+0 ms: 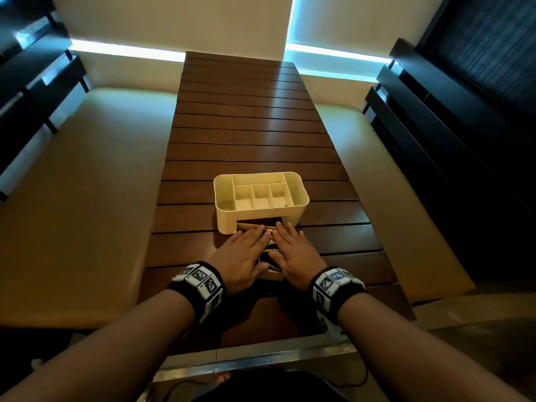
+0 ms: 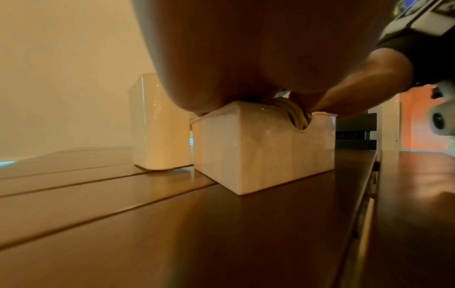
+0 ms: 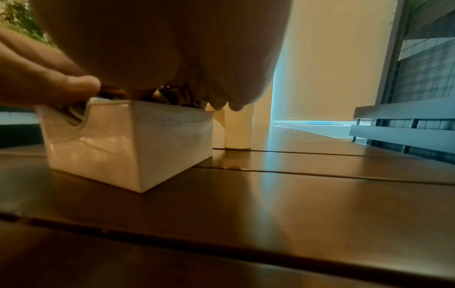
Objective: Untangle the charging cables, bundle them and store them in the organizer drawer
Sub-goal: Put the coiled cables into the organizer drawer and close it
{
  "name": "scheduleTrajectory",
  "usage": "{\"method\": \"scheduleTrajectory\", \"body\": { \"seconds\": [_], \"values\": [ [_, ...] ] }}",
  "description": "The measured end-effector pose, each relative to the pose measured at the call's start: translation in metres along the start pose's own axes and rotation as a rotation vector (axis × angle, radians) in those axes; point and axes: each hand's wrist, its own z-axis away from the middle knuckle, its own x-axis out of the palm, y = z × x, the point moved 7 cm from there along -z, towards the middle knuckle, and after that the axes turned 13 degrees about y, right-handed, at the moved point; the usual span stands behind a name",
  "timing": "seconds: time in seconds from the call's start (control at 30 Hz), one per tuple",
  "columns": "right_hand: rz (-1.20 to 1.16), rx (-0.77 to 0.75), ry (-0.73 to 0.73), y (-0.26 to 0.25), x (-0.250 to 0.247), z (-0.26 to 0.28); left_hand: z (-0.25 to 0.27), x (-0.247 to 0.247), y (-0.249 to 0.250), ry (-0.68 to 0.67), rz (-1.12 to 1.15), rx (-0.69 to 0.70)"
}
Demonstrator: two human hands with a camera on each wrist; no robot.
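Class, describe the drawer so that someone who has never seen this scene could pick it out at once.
On the slatted wooden table stands a cream organizer with open compartments on top. The drawer is the small cream box pulled out of its front toward the person, under both flat hands. Unlike the organizer, it has a curved notch in its front wall and holds cables.

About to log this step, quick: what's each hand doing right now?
Left hand: open, pressing flat on the cables in the drawer.
Right hand: open, flat on the same cables.
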Motion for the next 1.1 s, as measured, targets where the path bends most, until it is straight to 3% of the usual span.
{"method": "scheduleTrajectory", "body": {
  "seconds": [0.07,0.17,0.27,0.4,0.77,0.97,1.1],
  "values": [
    [-0.082,0.025,0.094,0.001,-0.004,0.003,0.0,0.002,0.001,0.024,-0.035,-0.029],
    [-0.21,0.11,0.364,0.005,-0.015,0.017,0.003,0.005,0.002,0.043,-0.024,-0.09],
    [-0.273,0.152,0.424,0.007,-0.013,0.025,0.006,0.006,0.002,0.042,0.021,-0.168],
    [-0.266,0.13,0.373,0.009,-0.01,0.02,0.007,0.007,0.005,0.075,-0.001,-0.176],
    [-0.049,0.018,0.006,0.008,-0.009,0.011,0.004,0.0,0.006,0.178,0.091,-0.133],
    [0.166,-0.115,-0.05,0.001,-0.016,-0.002,-0.004,-0.005,0.009,0.126,0.044,-0.186],
    [0.197,-0.08,-0.005,-0.003,-0.013,0.0,-0.005,-0.005,0.007,0.099,-0.095,-0.205]
  ]
}}
